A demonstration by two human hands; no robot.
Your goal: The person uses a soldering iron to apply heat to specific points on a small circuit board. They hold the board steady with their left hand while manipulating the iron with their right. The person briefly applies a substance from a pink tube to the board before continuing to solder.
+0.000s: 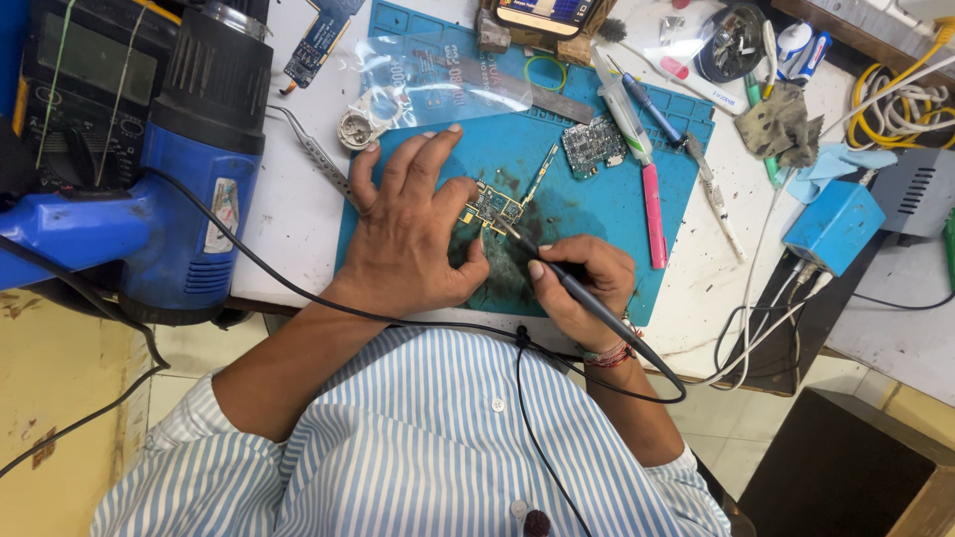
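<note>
At the far left, a blue and black heat gun (189,149) lies on the worktop (288,199), its nozzle end toward twelve o'clock and its black cord (298,293) trailing across the person's striped shirt. At about ten o'clock from the left hand (408,234), metal tweezers (313,154) rest close by, beside a small round reel (355,127).

The left hand lies flat on the blue mat (597,209) with fingers spread, holding nothing; its thumb and forefinger press against the small circuit board (494,207), apparently to keep it from sliding. That board sits near the mat's middle, between the two hands, over a dark smudged patch.

The right hand (582,283) is closed in a pen grip round a slim black soldering iron (567,283), whose tip (504,231) points toward ten o'clock and meets the board's lower edge. The heel of the hand seems to rest on the mat, likely for steadiness.

At one o'clock from the board lie a second circuit board (594,146), a white tube (625,114) and a pink-handled tool (654,214). Further right, a blue box (834,226) with white cables (766,308) sits at the worktop's edge.
</note>
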